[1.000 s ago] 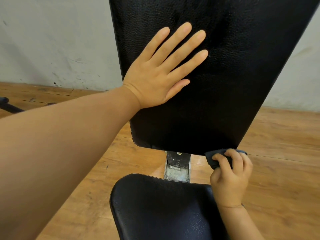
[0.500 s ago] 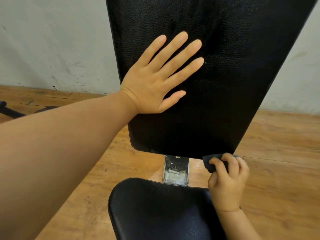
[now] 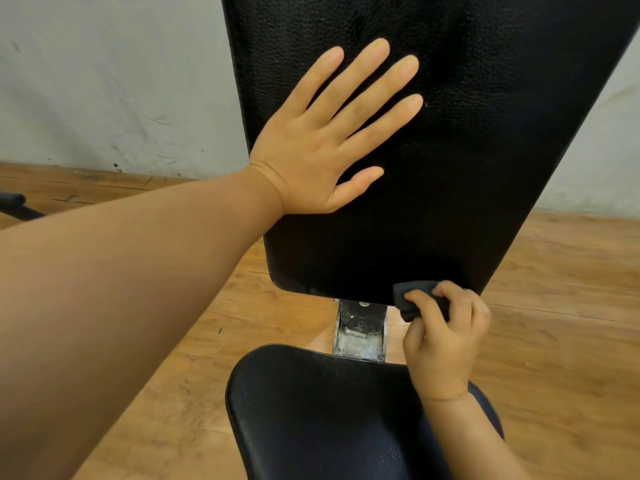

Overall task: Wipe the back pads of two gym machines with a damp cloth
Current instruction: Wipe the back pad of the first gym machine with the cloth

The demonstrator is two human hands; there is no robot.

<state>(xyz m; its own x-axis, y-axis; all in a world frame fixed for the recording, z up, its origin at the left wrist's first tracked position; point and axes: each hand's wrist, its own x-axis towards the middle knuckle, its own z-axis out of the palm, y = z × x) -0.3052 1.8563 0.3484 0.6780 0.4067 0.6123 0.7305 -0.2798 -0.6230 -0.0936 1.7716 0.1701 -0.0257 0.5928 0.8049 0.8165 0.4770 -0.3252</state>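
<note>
A tall black leather back pad [image 3: 485, 150] of a gym bench rises in front of me, tilted away. My left hand [image 3: 329, 140] lies flat on its left half, palm down, fingers spread, holding nothing. My right hand [image 3: 446, 337] pinches a small folded dark cloth [image 3: 412, 299] and presses it against the pad's bottom edge, right of centre. Part of the cloth is hidden under my fingers.
The bench's black seat pad [image 3: 311, 417] is below, close to me. A worn metal hinge bracket [image 3: 360, 330] joins seat and back. Wooden floor [image 3: 554, 306] spreads on both sides, a scuffed grey wall [image 3: 104, 81] stands behind, and a dark bar [image 3: 14, 202] lies at far left.
My right hand has slid the cloth left along the pad's bottom edge, from near the right corner toward the middle. My left hand has shifted slightly but still rests flat on the pad.
</note>
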